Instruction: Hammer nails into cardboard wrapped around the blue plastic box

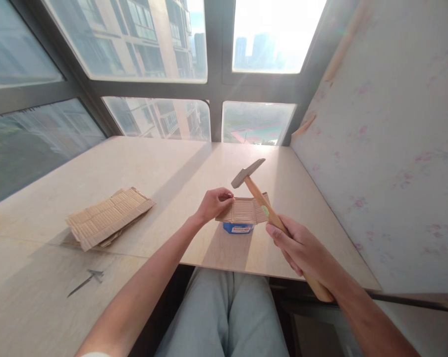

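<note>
A hammer with a grey metal head (pixel 248 173) and a wooden handle is gripped in my right hand (pixel 300 243). Its head is raised above a folded piece of corrugated cardboard (pixel 244 210). This cardboard lies on top of a blue box (pixel 238 228) with a white and red label. At the cardboard's left edge, my left hand (pixel 214 204) is closed in a pinch, thumb and fingertips together. A tiny shiny spot shows at those fingertips, too small to name.
Flattened corrugated cardboard pieces (pixel 110 218) are stacked on the left of the pale wooden table (pixel 164 173). Several thin dark metal pieces (pixel 86 281), perhaps nails, lie nearer me. Windows rise behind the table, and a flower-patterned wall (pixel 387 148) borders it on the right.
</note>
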Motion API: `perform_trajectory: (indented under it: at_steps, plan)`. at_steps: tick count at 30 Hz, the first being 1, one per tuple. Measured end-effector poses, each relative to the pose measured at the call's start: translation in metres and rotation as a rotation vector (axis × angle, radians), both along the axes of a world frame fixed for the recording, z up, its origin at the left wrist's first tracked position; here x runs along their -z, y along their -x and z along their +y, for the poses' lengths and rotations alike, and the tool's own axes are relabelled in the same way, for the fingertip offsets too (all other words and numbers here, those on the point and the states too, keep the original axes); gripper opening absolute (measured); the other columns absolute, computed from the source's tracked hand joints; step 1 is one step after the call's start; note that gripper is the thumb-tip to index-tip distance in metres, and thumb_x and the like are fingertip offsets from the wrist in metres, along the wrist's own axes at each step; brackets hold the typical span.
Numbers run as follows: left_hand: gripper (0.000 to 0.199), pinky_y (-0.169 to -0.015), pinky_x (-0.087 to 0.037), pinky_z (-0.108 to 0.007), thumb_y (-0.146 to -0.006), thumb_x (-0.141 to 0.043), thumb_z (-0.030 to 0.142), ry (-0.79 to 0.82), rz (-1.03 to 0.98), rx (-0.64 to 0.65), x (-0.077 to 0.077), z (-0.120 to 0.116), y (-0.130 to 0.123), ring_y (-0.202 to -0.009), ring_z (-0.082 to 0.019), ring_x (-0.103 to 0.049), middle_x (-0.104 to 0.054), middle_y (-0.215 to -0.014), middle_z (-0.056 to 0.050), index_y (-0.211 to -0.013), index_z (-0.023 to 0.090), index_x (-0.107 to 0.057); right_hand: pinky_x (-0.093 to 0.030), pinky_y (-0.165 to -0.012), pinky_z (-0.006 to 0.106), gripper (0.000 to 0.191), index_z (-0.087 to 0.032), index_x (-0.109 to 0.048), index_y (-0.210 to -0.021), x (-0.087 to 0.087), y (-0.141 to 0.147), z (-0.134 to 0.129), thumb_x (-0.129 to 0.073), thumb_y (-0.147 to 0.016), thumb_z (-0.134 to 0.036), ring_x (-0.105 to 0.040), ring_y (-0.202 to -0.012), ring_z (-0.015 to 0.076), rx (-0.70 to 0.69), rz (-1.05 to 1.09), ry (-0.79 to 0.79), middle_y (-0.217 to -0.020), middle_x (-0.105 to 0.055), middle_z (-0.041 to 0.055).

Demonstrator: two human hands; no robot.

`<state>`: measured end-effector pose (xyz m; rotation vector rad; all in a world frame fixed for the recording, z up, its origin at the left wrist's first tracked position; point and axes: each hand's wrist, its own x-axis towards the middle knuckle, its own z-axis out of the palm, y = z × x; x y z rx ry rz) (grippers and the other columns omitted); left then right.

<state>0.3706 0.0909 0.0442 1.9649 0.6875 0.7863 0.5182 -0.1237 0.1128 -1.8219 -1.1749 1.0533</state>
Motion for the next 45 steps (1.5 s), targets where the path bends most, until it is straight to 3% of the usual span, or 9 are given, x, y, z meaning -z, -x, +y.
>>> perform_trajectory:
  at_steps: [13,20,45]
  plan:
    - [0.016,-0.075,-0.053,-0.028,-0.076,-0.068,0.031,0.011,-0.020,0.024,-0.0032,-0.0017,0.0016,-0.079,-0.017,-0.068,-0.072,-0.082,-0.004,-0.079,0.016,-0.065,-0.024,-0.026,0.017,0.034,-0.021,-0.044,-0.084,0.0080,0.0018,0.0014,-0.041,-0.093,-0.055,-0.033,-0.027,0.0074,-0.012,-0.074,0.017,-0.043,-0.036,-0.0110]
    - [0.015,-0.069,-0.051,-0.026,-0.077,-0.067,0.029,-0.010,0.042,0.007,-0.0059,-0.0024,0.0023,-0.074,-0.016,-0.067,-0.072,-0.078,-0.003,-0.078,0.015,-0.065,-0.023,-0.033,0.019,0.024,-0.021,-0.048,-0.083,0.0021,0.0030,0.0059,-0.044,-0.093,-0.043,-0.036,-0.030,0.0076,-0.034,-0.206,0.027,-0.044,-0.042,-0.0086]
    - [0.018,-0.067,-0.051,-0.027,-0.075,-0.067,0.032,-0.002,0.043,0.038,-0.0015,0.0024,0.0011,-0.077,-0.019,-0.067,-0.072,-0.079,-0.004,-0.078,0.014,-0.068,-0.021,-0.039,0.022,0.022,-0.023,-0.044,-0.078,0.0012,0.0032,0.0080,-0.043,-0.092,-0.039,-0.037,-0.036,0.0097,-0.040,-0.293,-0.027,-0.045,-0.041,-0.0067]
